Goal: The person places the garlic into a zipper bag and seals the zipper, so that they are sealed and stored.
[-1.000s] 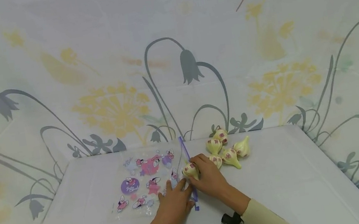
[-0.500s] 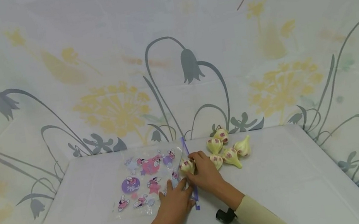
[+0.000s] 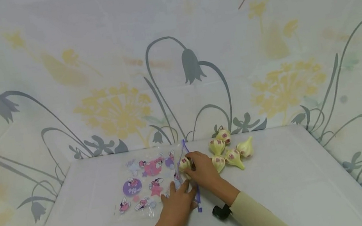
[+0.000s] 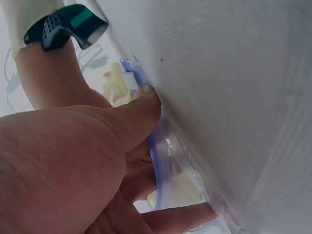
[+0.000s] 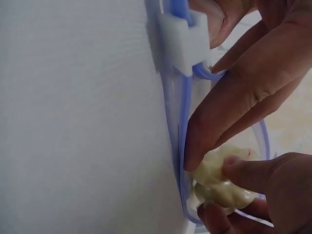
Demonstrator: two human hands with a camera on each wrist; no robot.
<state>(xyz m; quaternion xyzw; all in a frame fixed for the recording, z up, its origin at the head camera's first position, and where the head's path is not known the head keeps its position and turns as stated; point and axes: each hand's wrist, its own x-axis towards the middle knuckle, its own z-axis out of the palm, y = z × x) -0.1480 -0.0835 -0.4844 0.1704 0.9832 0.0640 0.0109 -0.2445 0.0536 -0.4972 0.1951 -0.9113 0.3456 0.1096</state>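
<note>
A clear slider zip bag (image 3: 135,205) printed with pink and purple cartoon figures lies flat on the table, its purple-edged mouth facing right. My left hand (image 3: 177,204) grips the near part of that mouth. In the left wrist view its thumb (image 4: 146,102) presses beside the purple strip. The white slider (image 5: 185,44) sits close to this hand in the right wrist view. Between thumb and fingers, my right hand (image 3: 206,170) pinches a garlic bulb (image 5: 224,180) at the parted mouth, within the purple rim. Part of the bulb is hidden by the fingers.
Several more garlic bulbs (image 3: 233,158) with pale green necks lie grouped right of the bag, close beyond the right hand. The white table (image 3: 292,190) ends at a flower-printed cloth backdrop (image 3: 179,101). A black wrist camera (image 3: 221,212) sits below the right wrist.
My right hand has moved left and slightly away from me, carrying the garlic bulb from over the purple strip into the bag's mouth. The left hand has stayed nearly still.
</note>
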